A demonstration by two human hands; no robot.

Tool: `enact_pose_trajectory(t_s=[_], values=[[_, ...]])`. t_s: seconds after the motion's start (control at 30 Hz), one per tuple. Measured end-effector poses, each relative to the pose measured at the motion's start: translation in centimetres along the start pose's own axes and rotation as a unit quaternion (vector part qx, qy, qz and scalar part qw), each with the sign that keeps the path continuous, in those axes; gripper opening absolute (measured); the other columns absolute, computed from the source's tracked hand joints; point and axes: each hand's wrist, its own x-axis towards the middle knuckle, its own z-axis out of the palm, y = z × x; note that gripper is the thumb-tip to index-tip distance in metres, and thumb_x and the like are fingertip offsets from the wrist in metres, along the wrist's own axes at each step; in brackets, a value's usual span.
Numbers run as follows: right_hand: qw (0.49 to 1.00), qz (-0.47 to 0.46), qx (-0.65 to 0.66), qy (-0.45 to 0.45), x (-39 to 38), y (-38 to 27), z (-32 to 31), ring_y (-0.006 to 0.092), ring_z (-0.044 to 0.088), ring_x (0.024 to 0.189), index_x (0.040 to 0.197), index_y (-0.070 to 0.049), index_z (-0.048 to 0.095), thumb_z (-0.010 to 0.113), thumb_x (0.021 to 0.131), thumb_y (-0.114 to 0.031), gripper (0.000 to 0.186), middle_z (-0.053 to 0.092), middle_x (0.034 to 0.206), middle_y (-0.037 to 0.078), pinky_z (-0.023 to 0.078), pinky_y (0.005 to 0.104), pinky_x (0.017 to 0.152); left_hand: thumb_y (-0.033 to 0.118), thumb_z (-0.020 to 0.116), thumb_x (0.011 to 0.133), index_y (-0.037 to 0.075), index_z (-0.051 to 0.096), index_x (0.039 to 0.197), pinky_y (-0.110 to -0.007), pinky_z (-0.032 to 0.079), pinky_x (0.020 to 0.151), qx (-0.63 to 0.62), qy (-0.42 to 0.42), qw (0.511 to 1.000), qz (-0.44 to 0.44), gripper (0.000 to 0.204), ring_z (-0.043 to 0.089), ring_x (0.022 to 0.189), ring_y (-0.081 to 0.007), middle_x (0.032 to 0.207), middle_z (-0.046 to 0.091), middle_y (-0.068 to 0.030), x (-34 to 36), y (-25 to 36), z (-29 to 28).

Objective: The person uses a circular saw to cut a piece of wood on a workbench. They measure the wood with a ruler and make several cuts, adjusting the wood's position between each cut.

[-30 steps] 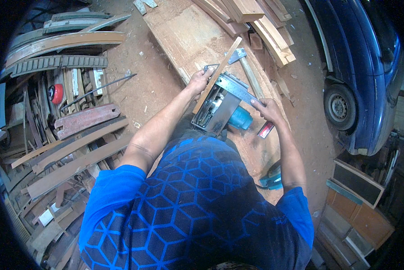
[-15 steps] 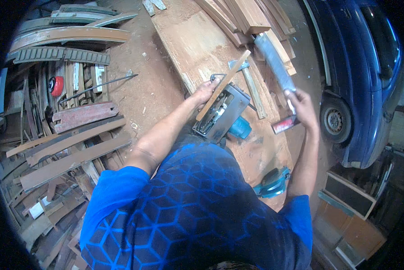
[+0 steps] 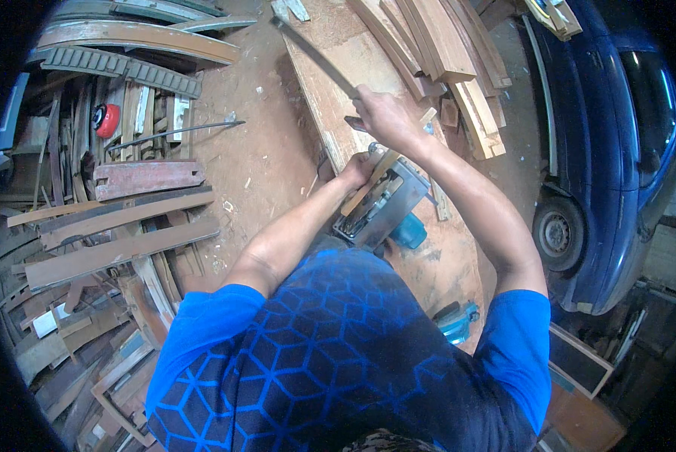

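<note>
My left hand (image 3: 359,170) is closed on a thin wooden strip (image 3: 368,187), beside an upturned teal power tool that looks like a circular saw (image 3: 387,207). The strip lies along the saw's flat metal base plate, close to my body. Above it, my right hand (image 3: 390,120) grips a long metal-bladed tool that looks like a carpenter's square (image 3: 319,54). Its blade points up and left over the board, and a short crosspiece shows below my fingers. My right forearm partly covers a hammer (image 3: 441,205) with a wooden handle.
A wide, dusty wooden board (image 3: 323,98) carries the tools, with stacked timber (image 3: 439,45) at its far right. Another teal tool (image 3: 457,322) sits near my right side. Scrap wood (image 3: 119,252) fills the left; a blue car (image 3: 601,188) stands on the right.
My right hand has swung the square from the right across to the left, over the board. My left hand still holds the strip at the saw, and the strip is now less raised.
</note>
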Motion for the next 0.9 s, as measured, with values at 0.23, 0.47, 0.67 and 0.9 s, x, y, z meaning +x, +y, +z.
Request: enact_pose_trajectory(t_s=[0.23,0.47,0.67,0.9], values=[[0.998,0.002,-0.039,-0.053,2.4,1.3,2.6,0.0451,0.068,0.088,0.105,0.0,0.057,0.052,0.088,-0.003,0.018,0.068,0.087,0.028,0.054,0.0538,0.075,0.046,0.051,0.105,-0.001,0.07,0.094,-0.033,0.054,0.065,0.079,0.016,0.997,-0.019,0.052,0.065,0.068,-0.0158,0.084,0.073,-0.0109,0.8,-0.5,0.4],[0.998,0.036,-0.044,-0.027,1.4,2.2,1.6,0.0451,0.067,0.089,0.102,0.001,0.057,0.055,0.091,-0.009,0.015,0.067,0.086,0.028,0.053,0.0542,0.076,0.046,0.049,0.105,-0.001,0.07,0.095,-0.034,0.054,0.066,0.032,0.024,0.999,0.005,0.053,0.065,0.069,-0.0159,0.084,0.072,-0.0109,1.4,-1.2,0.3],[0.983,0.05,0.138,0.114,-4.6,1.5,-3.3,0.0263,0.065,0.088,0.111,-0.001,0.061,0.053,0.103,-0.026,0.027,0.067,0.091,0.014,0.05,0.0388,0.082,0.047,0.045,0.105,0.0,0.069,0.102,-0.037,0.054,0.068,-0.002,-0.008,0.998,-0.06,0.052,0.066,0.074,-0.0173,0.082,0.07,-0.01,0.0,1.1,-0.6],[0.913,0.281,0.237,0.175,-19.4,6.5,-1.7,0.0141,0.058,0.071,0.094,0.0,0.067,0.06,0.1,-0.034,0.035,0.061,0.073,0.007,0.046,0.0339,0.066,0.038,0.044,0.102,0.001,0.069,0.108,-0.035,0.055,0.06,-0.019,-0.024,0.994,-0.103,0.045,0.067,0.067,-0.0196,0.085,0.071,-0.0124,0.0,2.9,-0.9]])
